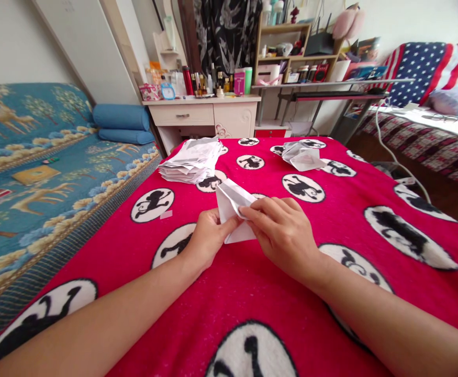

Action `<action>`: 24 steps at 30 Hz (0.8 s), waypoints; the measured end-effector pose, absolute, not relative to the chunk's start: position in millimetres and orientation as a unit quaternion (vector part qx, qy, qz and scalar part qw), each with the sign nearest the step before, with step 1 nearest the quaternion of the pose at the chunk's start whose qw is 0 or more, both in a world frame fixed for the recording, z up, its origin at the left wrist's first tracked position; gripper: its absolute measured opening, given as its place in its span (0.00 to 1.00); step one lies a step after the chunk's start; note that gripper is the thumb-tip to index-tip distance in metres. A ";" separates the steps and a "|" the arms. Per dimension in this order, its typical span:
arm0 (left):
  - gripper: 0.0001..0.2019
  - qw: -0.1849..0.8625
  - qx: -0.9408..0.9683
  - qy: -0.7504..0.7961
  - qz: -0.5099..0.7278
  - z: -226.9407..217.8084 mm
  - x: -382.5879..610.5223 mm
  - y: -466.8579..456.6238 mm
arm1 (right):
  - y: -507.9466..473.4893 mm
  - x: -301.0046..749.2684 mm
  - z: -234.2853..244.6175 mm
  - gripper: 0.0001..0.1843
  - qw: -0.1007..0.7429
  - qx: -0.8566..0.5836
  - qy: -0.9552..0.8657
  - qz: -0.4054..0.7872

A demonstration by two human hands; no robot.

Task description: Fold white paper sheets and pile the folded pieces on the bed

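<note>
Seemingly mid-fold, the white paper (232, 208) sits at the centre of the red blanket (252, 298), one flap raised off the cloth and the rest lying flat under the fingers. The left hand (207, 235) pinches its lower left edge between thumb and curled fingers, while the right hand (283, 230) lies over the right side, fingertips closed on the raised flap. Judging by that flap, the crease is not yet pressed down; finishing it would call for holding the left edge steady and running the right fingers along the fold on a soft, yielding surface. Beyond the paper, to the left, a stack of sheets (193, 159) lies fanned, and well apart to the right rest a few folded pieces (301, 154). A small pale scrap (166, 214) lies near the left hand. Nothing crowds the hands themselves. Further out stand a blue patterned couch (28, 173), a cluttered dresser (205, 112) and a desk (331, 86) with a white cable (389, 149) trailing down
</note>
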State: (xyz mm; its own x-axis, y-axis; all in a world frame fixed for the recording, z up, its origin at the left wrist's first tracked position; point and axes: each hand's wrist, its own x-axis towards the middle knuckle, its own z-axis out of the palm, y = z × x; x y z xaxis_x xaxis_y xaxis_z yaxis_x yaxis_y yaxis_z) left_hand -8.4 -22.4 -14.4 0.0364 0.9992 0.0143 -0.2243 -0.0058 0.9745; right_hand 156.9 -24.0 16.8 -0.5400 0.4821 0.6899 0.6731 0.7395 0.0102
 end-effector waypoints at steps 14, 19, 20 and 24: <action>0.13 0.660 0.395 0.355 0.531 -6.4 -9.2 -24.0 | -25.5 152.1 13.2 0.12 0.272 -0.331 -0.887 -0.171; 0.13 0.675 0.373 0.339 0.540 -5.5 -8.1 -24.1 | -30.4 150.1 15.9 0.12 0.251 -0.337 -0.891 -0.171; 0.14 0.665 0.375 0.344 0.547 -6.8 -8.4 -23.5 | -32.2 150.2 16.6 0.11 0.252 -0.333 -0.895 -0.158; 0.17 0.618 0.395 0.372 0.569 -10.4 -12.1 -20.8 | -36.4 154.9 18.3 0.12 0.346 -0.312 -0.884 -0.035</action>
State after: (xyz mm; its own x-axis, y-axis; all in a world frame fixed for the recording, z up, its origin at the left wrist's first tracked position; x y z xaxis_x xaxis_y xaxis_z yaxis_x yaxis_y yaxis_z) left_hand -12.1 -20.8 -10.4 0.0758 0.9971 -0.0095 -0.4089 0.0398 0.9117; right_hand 154.9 -36.4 18.3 -0.5656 0.5283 0.6333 0.5763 0.8024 -0.1547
